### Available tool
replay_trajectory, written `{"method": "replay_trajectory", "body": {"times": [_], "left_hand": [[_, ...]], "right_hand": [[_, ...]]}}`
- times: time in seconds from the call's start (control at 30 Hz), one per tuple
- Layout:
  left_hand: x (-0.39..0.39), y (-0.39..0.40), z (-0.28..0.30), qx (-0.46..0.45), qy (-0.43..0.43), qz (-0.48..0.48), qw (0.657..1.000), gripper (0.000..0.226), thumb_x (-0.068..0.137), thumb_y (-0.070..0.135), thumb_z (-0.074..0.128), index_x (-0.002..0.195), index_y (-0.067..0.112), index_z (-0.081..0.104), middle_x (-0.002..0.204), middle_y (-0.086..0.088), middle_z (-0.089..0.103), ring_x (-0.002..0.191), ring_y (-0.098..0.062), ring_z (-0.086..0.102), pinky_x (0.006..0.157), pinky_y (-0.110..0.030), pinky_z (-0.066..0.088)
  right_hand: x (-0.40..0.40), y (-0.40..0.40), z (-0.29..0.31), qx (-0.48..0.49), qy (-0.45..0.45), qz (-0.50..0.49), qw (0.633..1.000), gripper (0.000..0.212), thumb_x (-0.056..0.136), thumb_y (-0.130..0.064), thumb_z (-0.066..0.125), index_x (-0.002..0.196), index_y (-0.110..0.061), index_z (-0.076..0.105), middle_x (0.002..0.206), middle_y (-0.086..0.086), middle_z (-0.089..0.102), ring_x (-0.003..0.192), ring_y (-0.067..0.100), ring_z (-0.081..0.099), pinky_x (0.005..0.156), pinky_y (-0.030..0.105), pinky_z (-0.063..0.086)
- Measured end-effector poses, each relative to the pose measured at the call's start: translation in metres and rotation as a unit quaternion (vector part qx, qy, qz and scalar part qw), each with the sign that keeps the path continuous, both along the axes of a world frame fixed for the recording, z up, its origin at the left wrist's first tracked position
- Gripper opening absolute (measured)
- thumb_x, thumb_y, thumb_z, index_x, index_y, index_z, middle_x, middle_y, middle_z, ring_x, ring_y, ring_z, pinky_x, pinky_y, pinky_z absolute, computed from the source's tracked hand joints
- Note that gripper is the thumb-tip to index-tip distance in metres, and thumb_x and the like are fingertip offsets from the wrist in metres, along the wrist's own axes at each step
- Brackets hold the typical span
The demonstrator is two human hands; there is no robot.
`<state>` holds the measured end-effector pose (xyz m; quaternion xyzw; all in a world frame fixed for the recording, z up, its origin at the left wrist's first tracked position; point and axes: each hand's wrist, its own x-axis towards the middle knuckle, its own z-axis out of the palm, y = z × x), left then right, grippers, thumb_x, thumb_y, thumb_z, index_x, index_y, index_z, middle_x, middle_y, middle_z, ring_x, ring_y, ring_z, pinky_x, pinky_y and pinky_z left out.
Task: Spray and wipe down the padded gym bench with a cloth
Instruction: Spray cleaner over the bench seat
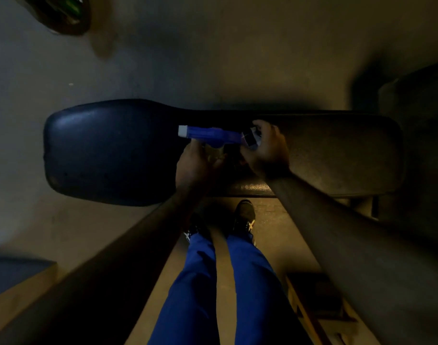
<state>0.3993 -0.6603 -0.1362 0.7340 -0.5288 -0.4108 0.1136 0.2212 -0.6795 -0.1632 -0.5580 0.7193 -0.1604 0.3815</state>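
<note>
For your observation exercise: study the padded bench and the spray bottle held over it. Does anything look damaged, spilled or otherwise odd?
Nothing clearly stands out. The bench pad looks whole, with no visible spill, though dim light hides detail. Both hands hold the spray bottle sideways, nozzle toward the pad's wide end.

Dim room, light weak and warm-yellowish nr the bottom, greyer twd the top. Plain smooth floor (163,58), grey-beige, w/ heavy shadow upper right. Dark round object (63,13) w/ a green bit at top-left corner, blurred. Dark bulky shape (422,100) at right edge, can't tell what. Wooden frame (310,310) on the floor bottom right. Grey-blue slab (16,272) at left edge.
</note>
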Motion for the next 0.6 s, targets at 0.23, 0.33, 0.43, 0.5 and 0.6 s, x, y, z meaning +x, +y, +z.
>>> {"method": "replay_trajectory", "body": {"times": [0.23,0.33,0.43,0.5,0.6], "left_hand": [[0.023,-0.001,0.027,0.043,-0.084,-0.050,0.994,0.041,0.083,0.054,0.061,0.112,0.024,0.058,0.103,0.005,0.061,0.087,-0.014,0.062,0.067,-0.026,0.041],[0.040,0.000,0.034,0.043,-0.103,-0.035,0.993,0.046,0.084,0.040,0.066,0.122,0.017,0.055,0.117,-0.005,0.060,0.101,-0.024,0.060,0.080,-0.036,0.049],[0.052,0.001,0.037,0.040,-0.098,-0.027,0.994,0.053,0.086,0.038,0.067,0.132,0.017,0.050,0.125,-0.006,0.055,0.105,-0.020,0.057,0.087,-0.039,0.052],[0.060,0.004,0.032,0.031,-0.098,-0.026,0.994,0.053,0.087,0.038,0.066,0.132,0.018,0.049,0.125,-0.006,0.054,0.105,-0.019,0.056,0.085,-0.033,0.049],[0.073,0.011,0.027,0.010,-0.099,-0.017,0.995,0.051,0.082,0.043,0.064,0.124,0.015,0.055,0.118,-0.010,0.060,0.103,-0.025,0.059,0.080,-0.033,0.046]], "right_hand": [[0.012,-0.006,0.071,0.053,-0.235,0.097,0.966,0.082,0.070,-0.033,0.079,0.145,-0.038,0.045,0.139,-0.018,0.052,0.113,0.001,0.059,0.101,0.035,0.053],[0.019,-0.017,0.084,0.062,-0.277,0.137,0.949,0.071,0.069,-0.037,0.082,0.135,-0.038,0.056,0.131,-0.007,0.064,0.117,0.008,0.063,0.102,0.040,0.054],[0.034,-0.027,0.091,0.054,-0.294,0.159,0.941,0.047,0.074,-0.039,0.082,0.118,-0.033,0.069,0.112,-0.006,0.074,0.106,0.009,0.069,0.099,0.042,0.056],[0.045,-0.030,0.090,0.036,-0.292,0.172,0.940,0.040,0.080,-0.032,0.083,0.118,-0.026,0.072,0.111,-0.006,0.076,0.106,0.010,0.070,0.100,0.044,0.055],[0.063,-0.032,0.089,-0.014,-0.226,0.205,0.952,0.065,0.077,-0.055,0.080,0.134,-0.027,0.064,0.113,-0.008,0.074,0.106,0.010,0.068,0.099,0.041,0.055]]}}
